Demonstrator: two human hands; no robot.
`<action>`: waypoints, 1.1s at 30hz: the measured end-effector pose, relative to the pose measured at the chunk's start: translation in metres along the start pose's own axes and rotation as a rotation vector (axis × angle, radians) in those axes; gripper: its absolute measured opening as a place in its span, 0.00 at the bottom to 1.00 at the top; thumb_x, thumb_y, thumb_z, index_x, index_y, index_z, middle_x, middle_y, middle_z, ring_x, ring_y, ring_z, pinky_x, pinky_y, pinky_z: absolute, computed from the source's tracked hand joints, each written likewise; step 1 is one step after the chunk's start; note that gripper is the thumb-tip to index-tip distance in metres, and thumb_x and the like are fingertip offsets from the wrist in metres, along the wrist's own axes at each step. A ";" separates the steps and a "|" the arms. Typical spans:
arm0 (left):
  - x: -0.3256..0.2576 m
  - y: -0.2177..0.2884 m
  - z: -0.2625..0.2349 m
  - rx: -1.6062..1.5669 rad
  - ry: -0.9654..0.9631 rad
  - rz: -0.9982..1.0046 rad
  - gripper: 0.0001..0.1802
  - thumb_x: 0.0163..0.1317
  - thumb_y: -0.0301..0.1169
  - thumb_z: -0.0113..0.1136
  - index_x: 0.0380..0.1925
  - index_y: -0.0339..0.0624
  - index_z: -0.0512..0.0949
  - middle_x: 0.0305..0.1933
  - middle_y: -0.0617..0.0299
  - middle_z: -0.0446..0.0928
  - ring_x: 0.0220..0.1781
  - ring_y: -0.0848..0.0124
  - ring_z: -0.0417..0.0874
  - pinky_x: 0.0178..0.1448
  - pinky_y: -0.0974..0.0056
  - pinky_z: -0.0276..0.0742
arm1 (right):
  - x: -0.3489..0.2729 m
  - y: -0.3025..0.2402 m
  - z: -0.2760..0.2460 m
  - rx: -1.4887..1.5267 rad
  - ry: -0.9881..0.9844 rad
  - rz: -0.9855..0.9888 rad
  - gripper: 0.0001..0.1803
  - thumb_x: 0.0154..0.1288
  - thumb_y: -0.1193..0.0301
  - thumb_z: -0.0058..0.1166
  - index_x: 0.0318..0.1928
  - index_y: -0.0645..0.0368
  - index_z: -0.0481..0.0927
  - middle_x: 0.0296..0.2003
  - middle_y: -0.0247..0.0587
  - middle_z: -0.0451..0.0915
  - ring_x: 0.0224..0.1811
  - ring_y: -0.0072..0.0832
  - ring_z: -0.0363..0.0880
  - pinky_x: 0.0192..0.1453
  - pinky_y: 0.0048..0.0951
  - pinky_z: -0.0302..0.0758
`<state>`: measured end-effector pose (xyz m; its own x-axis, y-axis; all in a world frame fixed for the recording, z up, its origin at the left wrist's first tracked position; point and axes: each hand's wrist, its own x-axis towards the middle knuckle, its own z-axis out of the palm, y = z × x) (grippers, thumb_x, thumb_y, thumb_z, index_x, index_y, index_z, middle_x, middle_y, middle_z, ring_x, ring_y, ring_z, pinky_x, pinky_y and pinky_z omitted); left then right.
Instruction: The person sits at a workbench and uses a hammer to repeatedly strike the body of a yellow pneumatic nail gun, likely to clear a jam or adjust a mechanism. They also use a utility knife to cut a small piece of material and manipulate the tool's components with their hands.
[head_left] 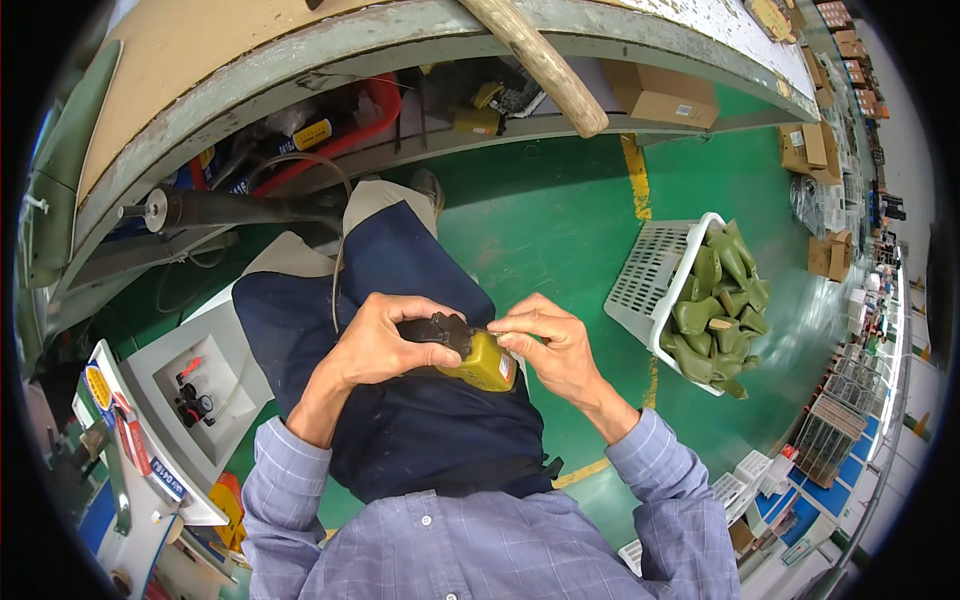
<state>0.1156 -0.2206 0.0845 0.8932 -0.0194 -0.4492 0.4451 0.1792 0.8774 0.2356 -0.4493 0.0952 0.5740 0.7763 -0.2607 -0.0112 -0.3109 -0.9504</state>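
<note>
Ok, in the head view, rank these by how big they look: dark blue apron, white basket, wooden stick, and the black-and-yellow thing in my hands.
1. Dark blue apron
2. White basket
3. Wooden stick and black-and-yellow thing: too close to rank, as the stick looks longer but the other looks broader.

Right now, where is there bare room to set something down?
Bare: floor between the apron and the basket; much of the bench left of the stick. Crowded: between left hand and right hand, where the yellow block is held; the basket, heaped with green pieces; the shelf below the bench.
</note>
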 end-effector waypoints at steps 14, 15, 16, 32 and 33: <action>0.007 -0.003 0.002 -0.013 -0.006 -0.015 0.23 0.45 0.25 0.81 0.44 0.36 0.86 0.41 0.59 0.87 0.43 0.74 0.87 0.51 0.68 0.82 | 0.001 0.010 0.000 0.059 0.029 -0.013 0.09 0.66 0.73 0.64 0.45 0.60 0.89 0.35 0.39 0.83 0.37 0.25 0.81 0.43 0.25 0.77; 0.006 -0.002 0.003 -0.005 0.007 -0.017 0.23 0.45 0.25 0.81 0.44 0.36 0.86 0.41 0.59 0.87 0.43 0.74 0.87 0.51 0.68 0.82 | 0.001 0.005 0.001 0.044 0.043 0.017 0.09 0.67 0.73 0.64 0.45 0.60 0.89 0.35 0.39 0.83 0.35 0.25 0.81 0.42 0.25 0.77; 0.005 0.000 0.005 0.004 0.020 -0.020 0.23 0.45 0.25 0.81 0.44 0.35 0.86 0.41 0.59 0.87 0.43 0.74 0.87 0.51 0.68 0.82 | -0.001 0.000 0.001 0.004 0.058 0.031 0.09 0.67 0.73 0.64 0.45 0.60 0.88 0.34 0.39 0.84 0.34 0.24 0.81 0.40 0.25 0.77; -0.036 -0.002 0.078 0.531 0.452 0.423 0.24 0.41 0.32 0.82 0.41 0.41 0.85 0.45 0.58 0.88 0.42 0.63 0.89 0.42 0.64 0.75 | -0.041 -0.049 0.029 -0.148 0.185 0.386 0.13 0.79 0.65 0.46 0.40 0.63 0.72 0.21 0.43 0.77 0.20 0.28 0.74 0.27 0.35 0.71; -0.038 -0.008 0.086 0.524 0.515 0.493 0.21 0.41 0.28 0.78 0.40 0.41 0.85 0.46 0.60 0.88 0.36 0.67 0.87 0.36 0.65 0.70 | -0.044 -0.049 0.030 -0.171 0.183 0.391 0.13 0.80 0.64 0.44 0.40 0.62 0.72 0.20 0.44 0.75 0.19 0.31 0.74 0.28 0.35 0.70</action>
<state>0.0838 -0.3063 0.1095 0.9078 0.4092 0.0916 0.1014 -0.4261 0.8990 0.1866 -0.4514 0.1484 0.6886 0.4778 -0.5455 -0.1296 -0.6591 -0.7408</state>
